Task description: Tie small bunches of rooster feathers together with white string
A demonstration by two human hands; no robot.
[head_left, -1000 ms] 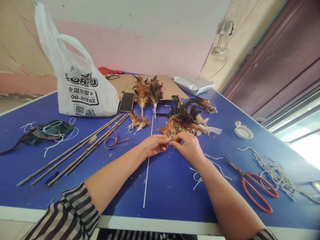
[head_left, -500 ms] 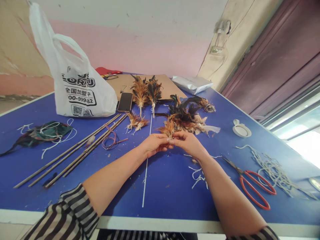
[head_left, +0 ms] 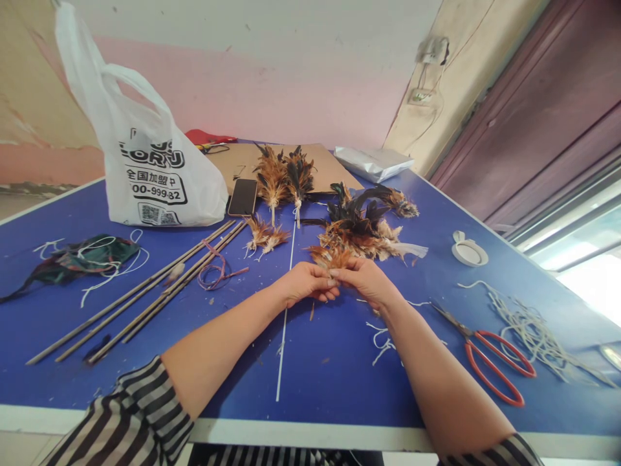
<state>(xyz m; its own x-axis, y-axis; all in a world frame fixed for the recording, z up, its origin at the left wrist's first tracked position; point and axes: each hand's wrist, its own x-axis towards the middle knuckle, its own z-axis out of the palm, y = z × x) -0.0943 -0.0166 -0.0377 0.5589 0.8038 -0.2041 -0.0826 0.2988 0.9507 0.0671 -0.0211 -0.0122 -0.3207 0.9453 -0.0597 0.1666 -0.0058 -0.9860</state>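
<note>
A small bunch of brown feathers [head_left: 330, 256] is pinched between my two hands, its tips pointing away from me. My left hand [head_left: 310, 283] grips the base from the left, thumb against the quills. From the right, my right hand [head_left: 359, 279] closes on the same base with thumb and fingers. The quill ends are mostly hidden by my fingers. Just beyond lies a loose pile of black, brown and cream feathers [head_left: 361, 226]. Two tied feather bundles [head_left: 272, 184] stand out farther back, and small tufts [head_left: 266, 237] lie left of my hands.
Red-handled scissors [head_left: 502, 362] and tangled string [head_left: 533, 330] lie right, near a roll of tape [head_left: 469, 251]. Thin sticks [head_left: 145, 294], purple cord [head_left: 213, 275] and a white plastic bag [head_left: 160, 162] are left. A phone [head_left: 242, 198] rests by cardboard [head_left: 233, 162].
The feather bunch has shifted slightly right and looks more spread. My fingers have moved a little at its base, and a small loose feather now shows below my left hand.
</note>
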